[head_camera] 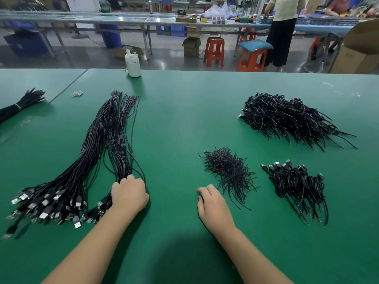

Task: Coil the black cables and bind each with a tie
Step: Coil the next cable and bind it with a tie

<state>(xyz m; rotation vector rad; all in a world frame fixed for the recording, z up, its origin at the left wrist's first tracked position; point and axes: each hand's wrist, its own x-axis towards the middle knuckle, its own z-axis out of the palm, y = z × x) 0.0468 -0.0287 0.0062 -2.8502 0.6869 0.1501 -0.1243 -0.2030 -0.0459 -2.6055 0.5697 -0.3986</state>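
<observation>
Two piles of coiled, tied black cables lie toward the green table's right edge, a large sheaf of straight black USB cables remains near the left, where the left hand grasps several strands while the right hand rests loosely curled, holding nothing, beside the heap of short black wire ties

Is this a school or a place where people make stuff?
Most likely a factory assembly floor. Loose black cables lie in bulk on a long green worktable, coiled ones are heaped in a pile, and more workbenches and cardboard boxes stand behind.

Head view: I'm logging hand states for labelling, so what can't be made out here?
- Left hand: its fingertips are buried in the uncoiled USB cables, so the grip is hidden.
- Right hand: its curled fingers hide whether it holds a tie.
- Bound bundle: cut off by the left edge.
</observation>
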